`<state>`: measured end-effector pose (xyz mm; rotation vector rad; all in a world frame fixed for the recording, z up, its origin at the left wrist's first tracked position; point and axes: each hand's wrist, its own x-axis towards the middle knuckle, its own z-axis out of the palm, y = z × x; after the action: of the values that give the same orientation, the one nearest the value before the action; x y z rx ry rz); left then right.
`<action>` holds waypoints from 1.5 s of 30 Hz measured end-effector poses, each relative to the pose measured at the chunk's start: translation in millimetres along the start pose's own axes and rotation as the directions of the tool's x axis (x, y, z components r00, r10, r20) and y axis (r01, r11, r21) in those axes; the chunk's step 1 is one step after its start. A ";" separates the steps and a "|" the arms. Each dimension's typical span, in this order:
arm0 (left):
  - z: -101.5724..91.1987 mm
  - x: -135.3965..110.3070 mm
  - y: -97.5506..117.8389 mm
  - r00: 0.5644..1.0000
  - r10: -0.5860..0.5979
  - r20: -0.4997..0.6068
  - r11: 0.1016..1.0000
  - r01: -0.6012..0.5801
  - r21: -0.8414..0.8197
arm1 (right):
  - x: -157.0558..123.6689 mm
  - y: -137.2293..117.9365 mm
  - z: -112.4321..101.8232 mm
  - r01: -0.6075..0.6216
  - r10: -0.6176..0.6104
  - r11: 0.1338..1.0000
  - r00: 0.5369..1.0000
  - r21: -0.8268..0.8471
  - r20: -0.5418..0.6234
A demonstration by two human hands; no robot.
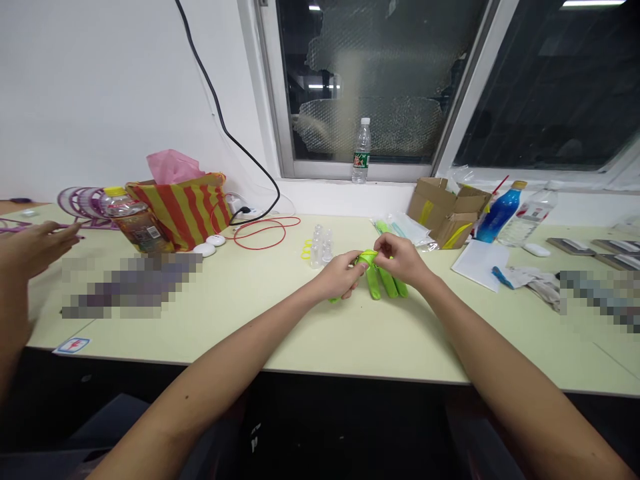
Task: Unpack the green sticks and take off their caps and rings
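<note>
A bright green piece [367, 259] is gripped between the thumb and fingers of the left hand [345, 273], and its yellow-green rim is pinched on the right side by the fingertips of the right hand [395, 257]. The piece is held just above the middle of the surface [320, 340], between its front and back edges; whether the rim is a separate band cannot be told. Below the right hand, several green tubes [389, 283] are seen side by side, pointed toward the front edge.

Just beyond the left hand, small clear plastic vessels [323, 243] are grouped, with yellow rings [307, 249] laid along their left side. Toward the back edge, behind the right hand, a clear plastic bag [413, 233] is placed against an open cardboard box [447, 210]. To the box's right, a blue bottle [500, 213] and a clear bottle [531, 215] are tilted, and a white sheet [479, 265] is laid in front.

Near the left part of the back edge, a red cable [260, 233] is looped beside a striped bag [185, 210], against which a yellow-capped bottle [137, 220] is leaned. Over the left end of the surface, a co-worker's hand [43, 243] is held out.
</note>
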<state>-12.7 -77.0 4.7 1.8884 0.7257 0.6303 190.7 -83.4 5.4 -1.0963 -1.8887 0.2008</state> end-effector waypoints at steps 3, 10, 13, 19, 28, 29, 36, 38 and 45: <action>-0.3 1.4 -4.0 1.000 -0.008 0.013 0.999 0.009 -0.037 | -0.1 6.7 -0.2 -0.153 0.131 0.963 0.985 0.223 0.108; 0.0 3.7 -8.6 0.998 -0.031 -0.048 0.999 0.030 -0.029 | -3.4 8.7 8.4 -0.129 0.110 0.972 0.988 0.197 0.107; -0.5 4.6 -9.6 0.996 -0.050 -0.076 0.998 0.048 -0.031 | -3.5 7.3 12.3 -0.073 0.062 0.985 0.995 0.154 0.080; -2.2 4.0 -8.6 0.998 -0.023 -0.066 0.999 0.020 -0.041 | -1.7 8.5 9.9 -0.189 0.163 0.955 0.978 0.227 0.128; -5.3 -3.9 -0.9 0.998 0.029 0.057 0.997 -0.025 -0.080 | -1.1 3.4 -4.5 -0.377 0.181 0.812 0.888 0.446 0.422; -5.7 -4.0 -0.5 0.998 0.028 0.060 0.996 -0.023 -0.084 | -1.5 4.1 -4.4 -0.378 0.182 0.807 0.891 0.455 0.417; -7.8 -4.0 0.3 0.995 0.008 0.095 0.995 0.001 -0.100 | -3.5 8.9 -1.4 -0.371 0.151 0.777 0.894 0.508 0.423; -8.6 -4.2 0.2 0.994 0.006 0.111 0.994 0.007 -0.113 | -3.6 9.0 -1.2 -0.378 0.149 0.771 0.890 0.513 0.432; -9.9 -5.1 -0.3 0.990 -0.005 0.142 0.974 0.037 -0.222 | -3.1 7.3 -6.9 -0.419 0.163 0.758 0.864 0.500 0.476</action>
<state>-23.1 -74.6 7.7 1.6955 0.5583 0.5357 201.0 -83.4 3.5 -0.9444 -1.7817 1.2127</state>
